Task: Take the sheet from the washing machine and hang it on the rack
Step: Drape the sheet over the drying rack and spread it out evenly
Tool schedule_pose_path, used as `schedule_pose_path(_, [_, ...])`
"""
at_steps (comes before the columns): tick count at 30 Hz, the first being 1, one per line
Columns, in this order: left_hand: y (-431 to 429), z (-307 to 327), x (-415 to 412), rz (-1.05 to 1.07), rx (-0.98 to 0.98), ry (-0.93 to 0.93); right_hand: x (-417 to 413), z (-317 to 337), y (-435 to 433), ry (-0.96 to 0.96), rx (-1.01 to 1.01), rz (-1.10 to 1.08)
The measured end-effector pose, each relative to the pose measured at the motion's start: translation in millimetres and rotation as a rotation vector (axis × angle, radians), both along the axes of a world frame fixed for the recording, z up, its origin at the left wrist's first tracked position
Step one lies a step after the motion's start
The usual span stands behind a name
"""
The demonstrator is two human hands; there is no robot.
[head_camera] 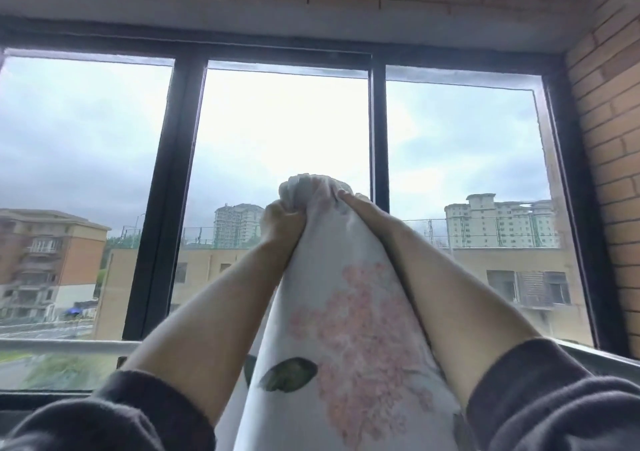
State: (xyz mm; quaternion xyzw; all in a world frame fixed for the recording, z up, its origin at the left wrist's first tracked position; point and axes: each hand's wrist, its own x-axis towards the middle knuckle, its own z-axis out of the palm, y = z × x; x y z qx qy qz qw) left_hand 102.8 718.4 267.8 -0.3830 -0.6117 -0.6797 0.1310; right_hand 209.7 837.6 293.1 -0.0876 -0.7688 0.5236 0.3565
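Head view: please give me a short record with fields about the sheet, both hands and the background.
sheet: white cloth sheet with pink flower and green leaf print, bunched at the top, hanging down between the forearms
left hand: left hand has its grip on the bunched top end
right hand: right hand holds the same end from the other side
background: black-framed window, tan brick wall on the right
rack: not clearly visible

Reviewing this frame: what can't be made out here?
Head view only.
- Rack: not in frame; where it stands cannot be told.
- Sheet: lower part cut off by the bottom edge.
- Right hand: mostly hidden behind the bunched sheet it grips.
- Left hand: fingertips buried in the folds.
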Motion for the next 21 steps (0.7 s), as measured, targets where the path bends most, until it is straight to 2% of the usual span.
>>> schedule_pose_path(2, [17, -28, -19, -0.038, -0.170, -0.090, -12, -33, 17, -0.149, -0.105, -0.054])
schedule_pose_path(3, [24, -46, -26, -0.078, -0.332, -0.119, -19, -56, 24, -0.235, -0.144, -0.052])
schedule_pose_path(5, [31, -76, -37, -0.131, -0.873, -0.078, -22, -98, 24, -0.515, -0.006, -0.042])
schedule_pose_path(6, [33, -87, -42, -0.158, -1.088, -0.091, -19, -116, 21, -0.588, 0.103, -0.077])
schedule_pose_path(7, [30, -92, -43, -0.198, -1.216, -0.098, -17, -126, 21, -0.591, 0.093, -0.081])
schedule_pose_path(8, [28, -93, -45, -0.218, -1.264, -0.088, -10, -132, 20, -0.535, -0.016, 0.018])
schedule_pose_path(10, [19, -94, -44, -0.180, -1.243, -0.006, -2, -137, 11, -0.363, -0.111, 0.208])
schedule_pose_path(11, [13, -95, -41, -0.141, -1.191, 0.035, -1, -137, 9, -0.384, -0.082, 0.192])
schedule_pose_path(12, [9, -97, -41, -0.081, -1.111, 0.054, -1, -137, 12, -0.469, 0.019, 0.074])
schedule_pose_path(14, [-2, -107, -51, 0.083, -0.927, 0.063, -11, -129, 3, -0.618, 0.405, -0.188])
schedule_pose_path(16, [-20, -116, -58, 0.184, -0.868, 0.123, -18, -122, -11, -0.622, 0.611, -0.309])
schedule_pose_path(19, [-50, -130, -70, 0.245, -0.891, 0.298, -17, -116, -37, -0.454, 0.738, -0.009])
schedule_pose_path(21, [-73, -140, -77, 0.281, -0.836, 0.389, -24, -120, -52, -0.526, 0.815, 0.097])
